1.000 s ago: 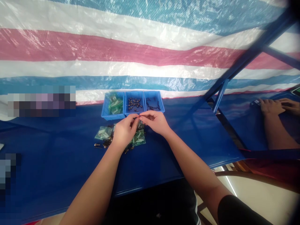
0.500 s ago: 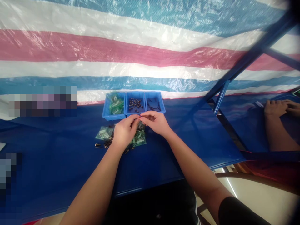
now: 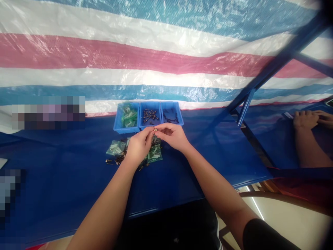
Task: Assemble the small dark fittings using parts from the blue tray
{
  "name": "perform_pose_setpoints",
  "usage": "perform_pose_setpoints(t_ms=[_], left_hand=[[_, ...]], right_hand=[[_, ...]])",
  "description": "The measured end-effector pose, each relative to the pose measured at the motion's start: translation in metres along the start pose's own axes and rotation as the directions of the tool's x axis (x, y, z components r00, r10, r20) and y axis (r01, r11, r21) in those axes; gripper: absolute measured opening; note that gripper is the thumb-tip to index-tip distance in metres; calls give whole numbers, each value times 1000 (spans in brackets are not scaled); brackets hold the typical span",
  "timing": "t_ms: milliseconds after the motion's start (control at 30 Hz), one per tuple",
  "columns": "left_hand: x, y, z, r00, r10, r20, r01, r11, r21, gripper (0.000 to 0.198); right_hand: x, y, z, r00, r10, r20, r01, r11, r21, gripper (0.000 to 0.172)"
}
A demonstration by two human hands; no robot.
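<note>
As the left hand (image 3: pixel 138 144) and right hand (image 3: pixel 173 135) meet fingertip to fingertip, they pinch a tiny metal part (image 3: pixel 155 130) between them, above the blue table (image 3: pixel 78 180). Below lie loose metal hardware (image 3: pixel 119 159) and small see-through bags (image 3: pixel 116 148). Just beyond stand 3 blue bins (image 3: pixel 126 131) side by side: greenish packets (image 3: pixel 129 118) left, brassy pieces (image 3: pixel 149 114) middle, dark pieces (image 3: pixel 170 119) right. A striped tarp (image 3: pixel 156 62) hangs behind.

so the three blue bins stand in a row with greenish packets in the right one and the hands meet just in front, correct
Not the right bin: the head view shows greenish packets in the left bin. The bins do stand in a row, and the left hand and right hand do meet just in front.
</note>
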State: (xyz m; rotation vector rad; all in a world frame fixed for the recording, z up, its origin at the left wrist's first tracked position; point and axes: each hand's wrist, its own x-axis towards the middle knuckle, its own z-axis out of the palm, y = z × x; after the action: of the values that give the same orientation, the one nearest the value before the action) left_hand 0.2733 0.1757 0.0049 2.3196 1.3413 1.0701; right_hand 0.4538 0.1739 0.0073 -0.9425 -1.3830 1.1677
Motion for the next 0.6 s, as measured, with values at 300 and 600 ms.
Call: perform_pose_setpoints(t_ms=[300, 600], left_hand=[[-1, 0, 0, 999, -31, 16, 31, 999, -8, 29], [0, 6, -1, 997, -72, -5, 72, 997, -17, 25]], right_hand=[[0, 0, 1, 1000, -25, -14, 25, 1000, 4, 33], [-1, -5, -1, 997, 23, -74, -31, 994, -100, 28]])
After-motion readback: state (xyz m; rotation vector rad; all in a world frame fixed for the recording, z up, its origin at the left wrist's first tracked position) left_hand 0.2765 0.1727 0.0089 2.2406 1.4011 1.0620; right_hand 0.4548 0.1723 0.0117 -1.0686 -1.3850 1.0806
